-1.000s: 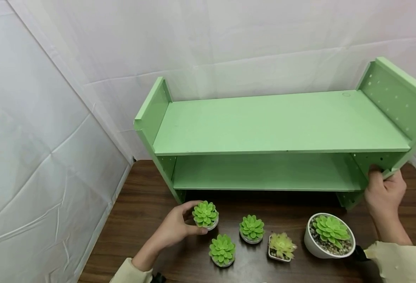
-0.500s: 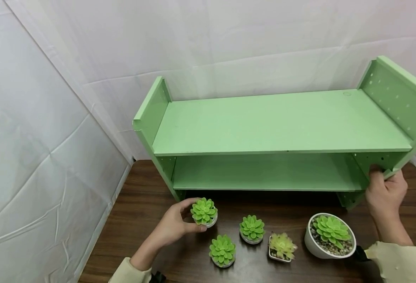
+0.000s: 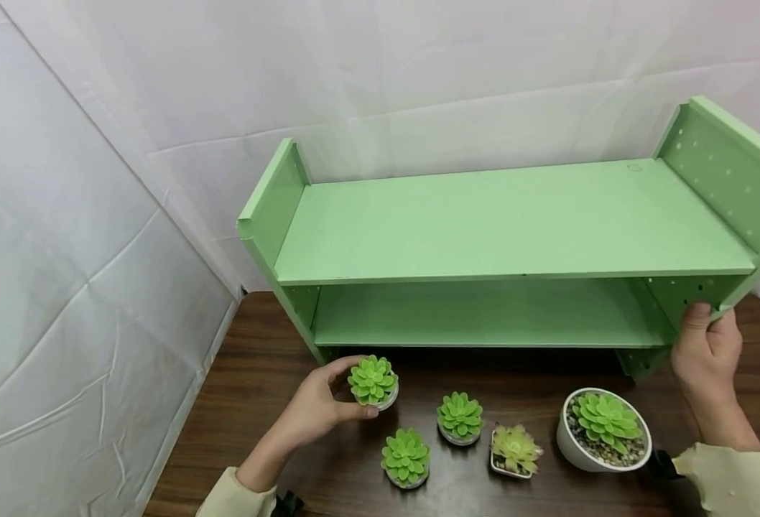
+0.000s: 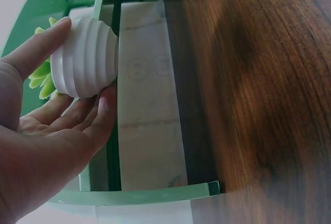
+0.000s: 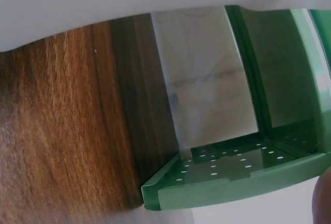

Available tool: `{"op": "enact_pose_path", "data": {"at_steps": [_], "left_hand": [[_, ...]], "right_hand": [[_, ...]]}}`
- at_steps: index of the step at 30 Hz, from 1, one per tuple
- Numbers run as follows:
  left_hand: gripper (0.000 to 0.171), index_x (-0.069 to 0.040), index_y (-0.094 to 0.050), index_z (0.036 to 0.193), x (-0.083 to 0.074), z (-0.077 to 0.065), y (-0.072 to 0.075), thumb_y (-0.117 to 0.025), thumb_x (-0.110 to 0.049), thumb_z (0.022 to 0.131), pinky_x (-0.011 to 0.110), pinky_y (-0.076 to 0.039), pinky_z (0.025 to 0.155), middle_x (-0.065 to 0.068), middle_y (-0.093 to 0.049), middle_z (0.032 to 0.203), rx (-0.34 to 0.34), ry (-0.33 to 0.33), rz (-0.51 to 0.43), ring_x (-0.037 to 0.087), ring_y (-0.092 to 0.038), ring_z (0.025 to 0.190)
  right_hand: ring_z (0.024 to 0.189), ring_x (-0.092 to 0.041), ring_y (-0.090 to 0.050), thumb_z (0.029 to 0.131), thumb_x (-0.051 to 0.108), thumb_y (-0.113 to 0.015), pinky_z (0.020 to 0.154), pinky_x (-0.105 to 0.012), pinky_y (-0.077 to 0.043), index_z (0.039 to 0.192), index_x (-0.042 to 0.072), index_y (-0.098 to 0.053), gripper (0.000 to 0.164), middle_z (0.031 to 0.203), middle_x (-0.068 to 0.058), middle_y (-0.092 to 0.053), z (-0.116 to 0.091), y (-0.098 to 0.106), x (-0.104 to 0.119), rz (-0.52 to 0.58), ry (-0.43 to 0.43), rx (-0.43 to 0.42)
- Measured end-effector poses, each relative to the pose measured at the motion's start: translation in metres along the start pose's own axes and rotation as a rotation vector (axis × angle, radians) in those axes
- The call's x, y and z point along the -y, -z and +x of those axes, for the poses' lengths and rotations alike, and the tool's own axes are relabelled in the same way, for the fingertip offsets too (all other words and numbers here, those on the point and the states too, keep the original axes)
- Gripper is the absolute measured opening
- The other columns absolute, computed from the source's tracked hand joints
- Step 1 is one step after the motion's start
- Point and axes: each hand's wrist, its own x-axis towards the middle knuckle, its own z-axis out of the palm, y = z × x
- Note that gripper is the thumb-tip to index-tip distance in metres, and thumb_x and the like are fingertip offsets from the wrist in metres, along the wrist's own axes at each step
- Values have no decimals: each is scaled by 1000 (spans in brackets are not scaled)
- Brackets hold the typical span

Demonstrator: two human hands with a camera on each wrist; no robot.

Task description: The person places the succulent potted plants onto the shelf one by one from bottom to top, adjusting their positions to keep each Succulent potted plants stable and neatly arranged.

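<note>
A small succulent (image 3: 372, 380) in a round white ribbed pot (image 4: 85, 58) is gripped between the thumb and fingers of my left hand (image 3: 318, 402), lifted off the table in the left wrist view. It is just in front of the left foot of a green two-tier shelf (image 3: 516, 222). My right hand (image 3: 708, 359) grips the front edge of the shelf's right side panel, thumb on the inner face, the other fingers hidden behind it. In the right wrist view that perforated panel (image 5: 227, 175) shows, with only a sliver of a finger at the right edge.
On the dark wooden table (image 3: 257, 345) stand two similar succulents (image 3: 406, 457), (image 3: 460, 416) a spiky yellow-green one (image 3: 516, 451) in a square pot, and a larger succulent in a white bowl (image 3: 570, 439) near my right forearm. White cloth (image 3: 483, 79) hangs behind the shelf.
My left hand has raised the potted succulent slightly toward the shelf. My right hand keeps its hold on the side panel, its thumb shifted a little to the right.
</note>
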Motion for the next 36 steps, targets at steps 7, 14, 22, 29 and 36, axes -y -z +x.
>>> {"op": "enact_pose_path", "data": {"at_steps": [7,14,22,29,36], "left_hand": [[71,-8,-56,137,-2,0,0,-88,-14,74,46,-43,100,7,-57,132,-15,5,-9,27,-54,121],[67,-10,-58,134,-6,1,-1,-88,-13,74,42,-45,97,5,-60,127,-24,0,-30,23,-57,116],[65,-8,-59,133,-9,2,0,-88,-11,75,42,-48,94,7,-61,125,-36,-17,-50,23,-60,111],[66,-8,-59,133,-12,4,-2,-88,-7,73,38,-50,90,7,-61,125,-45,-33,-69,23,-61,109],[65,-10,-60,132,-13,6,-1,-88,-8,73,42,-49,92,5,-61,125,-50,-41,-61,21,-60,109]], "right_hand": [[107,-14,-57,105,13,-39,89,-17,-42,132,0,-58,35,118,-1,-63,0,-4,3,36,-10,-14],[104,-14,-60,104,8,-41,88,-18,-45,130,-6,-56,33,116,-7,-64,-1,-7,-1,177,17,-51],[103,-14,-61,104,6,-41,88,-19,-45,129,-7,-57,33,115,-7,-64,-1,-9,-1,198,23,-75],[102,-14,-61,104,7,-41,87,-19,-45,128,-6,-58,33,114,-6,-65,-1,-9,-1,171,13,-89],[102,-15,-61,104,6,-41,87,-19,-45,128,-7,-58,32,114,-7,-65,-1,-9,-3,203,21,-83]]}}
